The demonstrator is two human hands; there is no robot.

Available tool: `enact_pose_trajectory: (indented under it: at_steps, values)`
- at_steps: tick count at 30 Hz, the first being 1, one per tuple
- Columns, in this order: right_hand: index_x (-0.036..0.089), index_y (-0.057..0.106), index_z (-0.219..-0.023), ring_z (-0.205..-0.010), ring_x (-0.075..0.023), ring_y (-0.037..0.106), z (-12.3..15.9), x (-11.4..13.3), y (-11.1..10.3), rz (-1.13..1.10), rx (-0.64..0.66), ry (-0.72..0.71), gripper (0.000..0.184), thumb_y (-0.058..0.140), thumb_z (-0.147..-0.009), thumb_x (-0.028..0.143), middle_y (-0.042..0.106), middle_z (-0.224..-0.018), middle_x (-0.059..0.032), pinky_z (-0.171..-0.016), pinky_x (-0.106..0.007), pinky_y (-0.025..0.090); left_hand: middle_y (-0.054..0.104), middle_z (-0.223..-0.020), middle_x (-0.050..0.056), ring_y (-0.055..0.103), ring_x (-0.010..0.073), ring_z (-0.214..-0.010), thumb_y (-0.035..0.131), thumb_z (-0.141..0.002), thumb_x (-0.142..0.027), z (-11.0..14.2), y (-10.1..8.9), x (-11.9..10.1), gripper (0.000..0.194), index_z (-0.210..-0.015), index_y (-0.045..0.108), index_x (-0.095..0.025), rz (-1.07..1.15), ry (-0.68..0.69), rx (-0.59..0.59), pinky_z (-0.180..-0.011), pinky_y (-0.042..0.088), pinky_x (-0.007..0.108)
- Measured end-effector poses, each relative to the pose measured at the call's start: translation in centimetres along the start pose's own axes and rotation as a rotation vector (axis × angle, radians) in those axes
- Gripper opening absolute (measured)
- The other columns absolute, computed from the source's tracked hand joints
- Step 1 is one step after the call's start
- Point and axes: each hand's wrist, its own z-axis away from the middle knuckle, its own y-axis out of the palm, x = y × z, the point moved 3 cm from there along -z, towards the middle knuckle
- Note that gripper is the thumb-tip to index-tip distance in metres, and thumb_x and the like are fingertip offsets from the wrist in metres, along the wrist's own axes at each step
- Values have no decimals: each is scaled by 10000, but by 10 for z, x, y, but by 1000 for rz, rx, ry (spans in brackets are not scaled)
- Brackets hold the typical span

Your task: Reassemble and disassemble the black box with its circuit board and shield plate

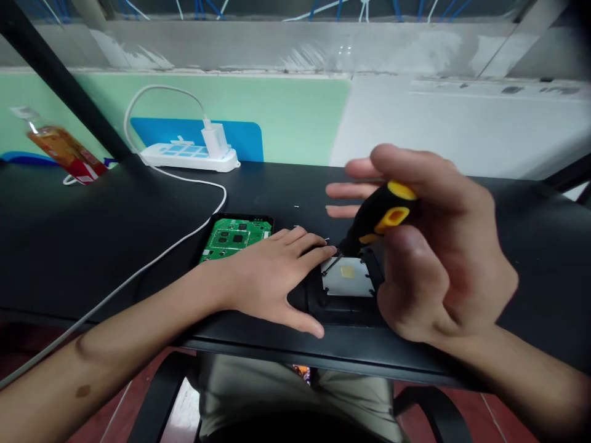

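Screwdriver [381,215] tilted, tip at the silver plate's [339,287] left edge; likely light, stiff, grippy, best held by the handle. My right hand [455,252] holds it thumb-side, partly closed, outer fingers loose. My left hand [279,271] spreads palm-down beside the plate, gripping nothing visible. Circuit board [235,237], further left on worktop [138,231]: probably fragile, edges only.

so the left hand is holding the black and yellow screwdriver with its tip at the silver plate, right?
No: in the head view the right hand, not the left hand, holds the black and yellow screwdriver with its tip at the silver plate.
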Motion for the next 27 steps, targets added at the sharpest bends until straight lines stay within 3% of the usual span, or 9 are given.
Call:
enact_pose_trajectory:
  at_steps: [4,6,10,12,15,18,21,24,27]
  values:
    - [388,509,-1500,-1165,-249,704,-3,-3,-2,-28,-7,-153,611,607,-931,190,683,-1334,-4,-845,-416,685,492,-1507,240,465,436,-1389,709,-802,-799,0,2,1,1094,-1555,387,-74,-20,-1,19,-1190,354,598]
    - [398,540,-1464,-1012,-223,716,-7,-5,-3,44,-2,-146,643,699,-882,175,705,-1272,4,-783,-405,673,488,-1513,237,465,438,-1385,714,-802,-793,0,1,1,1093,-1559,382,-79,-20,-12,32,-1186,353,601]
    - [324,695,-1279,-730,-202,678,-9,-3,-6,148,-166,-291,487,811,-807,289,725,-1039,-8,-691,-440,622,509,-1504,211,500,411,-1347,750,-807,-739,0,-1,-1,1044,-1552,392,-100,-1,-31,52,-1160,391,568]
    - [316,698,-1294,-786,-229,716,-8,-4,-5,129,-170,-268,401,703,-894,332,718,-1051,-25,-711,-465,643,509,-1504,204,507,401,-1337,748,-810,-740,0,-2,-1,1026,-1548,397,-119,-7,-22,45,-1159,392,559]
    - [386,623,-1412,-1078,-267,737,-5,-6,-2,39,-140,-169,453,486,-996,270,706,-1253,-13,-769,-456,694,521,-1486,214,504,404,-1329,726,-809,-772,0,-1,-1,1018,-1527,424,-117,-40,-5,20,-1158,389,568]
    - [367,569,-1480,-1214,-265,704,-4,-7,-4,19,-108,-184,585,584,-930,166,695,-1321,-15,-854,-425,703,519,-1495,224,505,408,-1330,719,-806,-785,0,1,0,1028,-1526,429,-112,-45,1,8,-1152,399,573]
    - [304,590,-1469,-1053,-238,722,-7,-12,-9,83,-80,-187,675,740,-831,143,711,-1173,-45,-802,-404,679,485,-1530,235,483,413,-1363,714,-804,-793,-1,1,0,1059,-1547,402,-105,-42,-3,14,-1164,392,579]
    - [313,687,-1330,-776,-194,675,-8,-13,-13,171,-170,-272,613,864,-746,260,718,-1041,-16,-712,-422,615,479,-1536,229,473,410,-1379,730,-800,-779,0,0,-1,1085,-1561,375,-92,-38,-18,41,-1181,380,568]
    - [348,665,-1353,-763,-192,676,-6,-13,-11,164,-160,-237,505,753,-856,357,713,-1109,-13,-741,-445,627,492,-1523,222,485,403,-1364,736,-800,-770,0,-1,-1,1077,-1559,382,-92,-46,-20,40,-1167,395,554]
